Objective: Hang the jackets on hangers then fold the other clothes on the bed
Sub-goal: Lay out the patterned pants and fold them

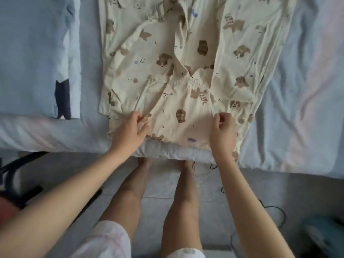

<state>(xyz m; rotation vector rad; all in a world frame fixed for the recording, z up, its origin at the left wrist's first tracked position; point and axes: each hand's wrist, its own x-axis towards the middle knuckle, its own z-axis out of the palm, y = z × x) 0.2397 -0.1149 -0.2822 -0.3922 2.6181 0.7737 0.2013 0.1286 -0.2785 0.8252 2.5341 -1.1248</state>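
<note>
Pinching now: left hand (130, 130) and right hand (222, 132) each nip the bear-print pyjama trousers (178, 101), six o'clock on the bed (297, 108).

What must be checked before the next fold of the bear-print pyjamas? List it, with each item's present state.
1. Grip of the left hand on the near edge of the pyjamas: ok, the fingers pinch the cloth.
2. Grip of the right hand: ok, it pinches the cloth too.
3. Both hands level with each other: ok.
4. Cloth lying smooth: not ok, there are creases on the right side.
5. Folded blue garment out of the way: ok, it lies apart, to the left.
6. Far end of the pyjamas lying straight: cannot tell, the top of the frame cuts it off.
</note>
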